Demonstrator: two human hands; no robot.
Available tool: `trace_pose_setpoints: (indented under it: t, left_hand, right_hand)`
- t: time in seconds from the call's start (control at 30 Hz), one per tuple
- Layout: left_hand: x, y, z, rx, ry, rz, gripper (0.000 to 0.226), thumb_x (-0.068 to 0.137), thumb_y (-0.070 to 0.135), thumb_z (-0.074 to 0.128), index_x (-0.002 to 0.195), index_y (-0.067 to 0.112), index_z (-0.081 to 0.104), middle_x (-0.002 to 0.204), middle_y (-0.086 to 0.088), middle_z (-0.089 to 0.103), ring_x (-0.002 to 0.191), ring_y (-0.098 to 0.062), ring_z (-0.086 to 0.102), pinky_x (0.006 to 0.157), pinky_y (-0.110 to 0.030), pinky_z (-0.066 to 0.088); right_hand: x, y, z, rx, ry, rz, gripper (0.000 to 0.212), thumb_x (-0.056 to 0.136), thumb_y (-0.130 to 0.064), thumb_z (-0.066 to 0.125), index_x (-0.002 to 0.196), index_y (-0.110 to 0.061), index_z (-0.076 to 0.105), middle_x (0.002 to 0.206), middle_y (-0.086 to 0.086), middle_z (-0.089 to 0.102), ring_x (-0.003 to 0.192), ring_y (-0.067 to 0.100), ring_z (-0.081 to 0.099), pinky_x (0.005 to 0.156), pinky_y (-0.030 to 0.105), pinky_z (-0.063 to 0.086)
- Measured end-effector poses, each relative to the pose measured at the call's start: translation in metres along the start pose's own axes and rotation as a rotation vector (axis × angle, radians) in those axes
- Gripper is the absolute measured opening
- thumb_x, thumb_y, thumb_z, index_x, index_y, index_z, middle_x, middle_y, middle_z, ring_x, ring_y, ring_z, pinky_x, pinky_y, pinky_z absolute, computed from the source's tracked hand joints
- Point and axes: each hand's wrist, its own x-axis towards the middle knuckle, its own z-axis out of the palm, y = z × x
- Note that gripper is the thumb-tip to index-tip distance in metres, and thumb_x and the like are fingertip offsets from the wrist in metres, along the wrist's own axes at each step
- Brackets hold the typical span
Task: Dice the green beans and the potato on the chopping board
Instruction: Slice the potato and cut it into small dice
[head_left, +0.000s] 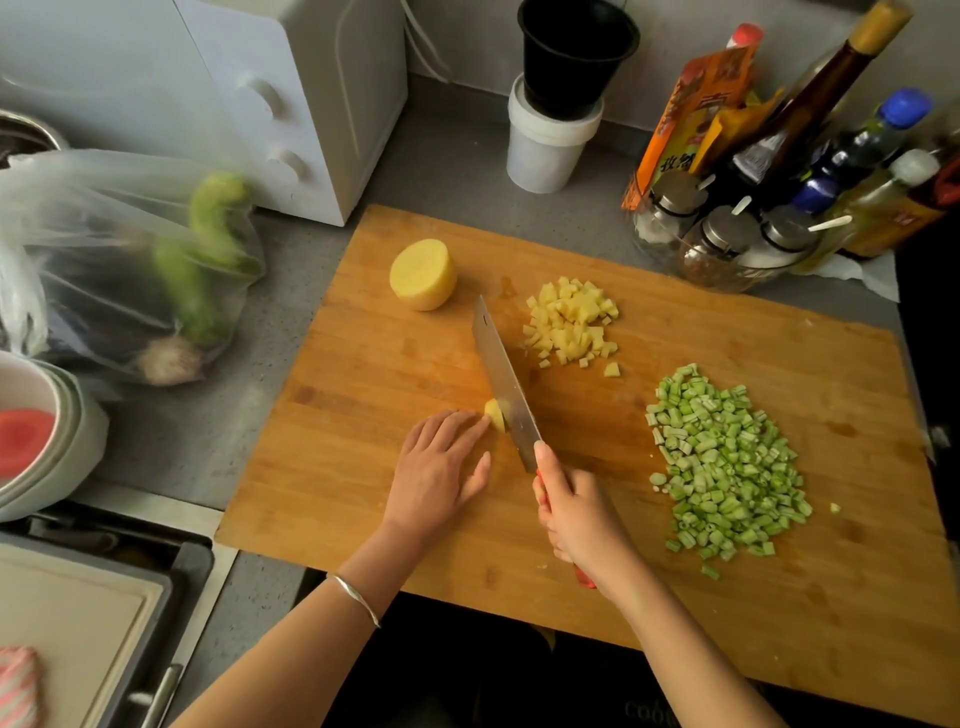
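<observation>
Wrapped around a red handle, the right hand (574, 514) grips the knife (501, 379), forefinger laid along the top of the blade near its heel. The left hand (441, 467) lies open, palm down, fingertips resting against a small potato piece (495, 413) that touches the blade's left face. All this sits near the middle of the board (363, 364), with bare wood to the left and toward the near edge, which overhangs the counter. Diced potato (571, 325) is heaped just right of the blade tip. Diced beans (724, 467) spread in a broad pile on the right half, well apart from the knife, with a few stray bits nearer the front edge. A half potato (423, 274) rests near the far left corner, its flat cut face showing. Bottles (779, 156) and shakers crowd the far right corner, stacked cups (553, 140) stand beyond the far edge, and a clear bag (119, 260) of greens slumps to the left. The board is striped, scuffed wood; the blade is long, broad steel; the potato cubes are pale yellow and the bean pieces are short green cylinders. Both forearms reach in from the near edge, the left wrist wearing a thin metal bangle (356, 597).
</observation>
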Motion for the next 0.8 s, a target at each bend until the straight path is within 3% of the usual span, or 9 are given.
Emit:
trace_pose_setpoints:
  t: [0.1,0.2,0.3,0.43,0.5,0.7,0.8]
  left_hand:
    - [0.001,0.000,-0.003,-0.019,0.001,-0.018,0.046,0.095,0.043,0.038,0.123,0.016,0.061,0.122,-0.002,0.059,0.112,-0.020,0.051,0.094,-0.036,0.043]
    - [0.008,-0.001,-0.017,-0.118,0.121,-0.051,0.046,0.094,0.042,0.039,0.125,0.011,0.053,0.123,-0.008,0.055,0.111,-0.025,0.051,0.094,-0.031,0.036]
    - [0.019,0.000,-0.046,-0.137,0.241,0.111,0.050,0.095,0.045,0.039,0.131,0.012,0.044,0.127,-0.011,0.048,0.117,-0.025,0.045,0.101,-0.032,0.030]
    - [0.038,0.000,-0.075,0.010,-0.016,0.524,0.056,0.096,0.054,0.029,0.133,0.020,0.052,0.139,-0.001,0.049,0.132,-0.021,0.038,0.112,-0.033,0.019]
    - [0.044,-0.003,-0.077,0.060,-0.168,0.634,0.058,0.096,0.057,0.028,0.130,0.020,0.057,0.138,0.001,0.052,0.132,-0.020,0.041,0.113,-0.035,0.022]
    - [0.053,-0.009,-0.076,0.089,-0.322,0.651,0.057,0.095,0.057,0.033,0.123,0.016,0.062,0.124,0.002,0.063,0.115,-0.019,0.055,0.104,-0.030,0.032]
    - [0.064,-0.009,-0.073,0.081,-0.420,0.607,0.068,0.095,0.063,0.022,0.122,0.016,0.063,0.123,0.001,0.064,0.112,-0.019,0.057,0.100,-0.029,0.037]
  right_hand:
    - [-0.007,-0.001,-0.018,-0.032,0.033,-0.108,0.059,0.083,-0.070,0.036,0.064,-0.015,0.044,0.045,-0.007,0.036,0.037,0.006,0.032,0.044,0.020,0.027]
    - [-0.003,-0.002,-0.036,-0.203,0.100,-0.228,0.056,0.084,-0.068,0.041,0.064,-0.016,0.044,0.050,-0.007,0.036,0.044,0.011,0.034,0.050,0.028,0.027]
    - [0.003,0.002,-0.047,-0.393,0.124,-0.284,0.047,0.091,-0.056,0.054,0.061,-0.021,0.041,0.051,-0.008,0.035,0.044,0.010,0.032,0.050,0.029,0.025]
    - [0.000,0.005,-0.047,-0.646,0.118,-0.301,0.037,0.093,-0.053,0.054,0.066,-0.030,0.044,0.055,-0.008,0.043,0.048,0.007,0.040,0.047,0.025,0.029]
    - [-0.003,0.004,-0.043,-0.764,0.136,-0.304,0.038,0.093,-0.058,0.051,0.069,-0.029,0.045,0.057,-0.009,0.044,0.050,0.007,0.041,0.044,0.021,0.026]
    - [-0.008,0.008,-0.030,-0.869,0.122,-0.332,0.040,0.092,-0.064,0.045,0.081,-0.026,0.049,0.081,0.001,0.065,0.074,0.023,0.063,0.055,0.030,0.035]
    - [-0.010,0.008,-0.025,-0.883,0.099,-0.345,0.036,0.093,-0.063,0.044,0.083,-0.029,0.047,0.084,0.001,0.067,0.076,0.022,0.064,0.058,0.032,0.042]
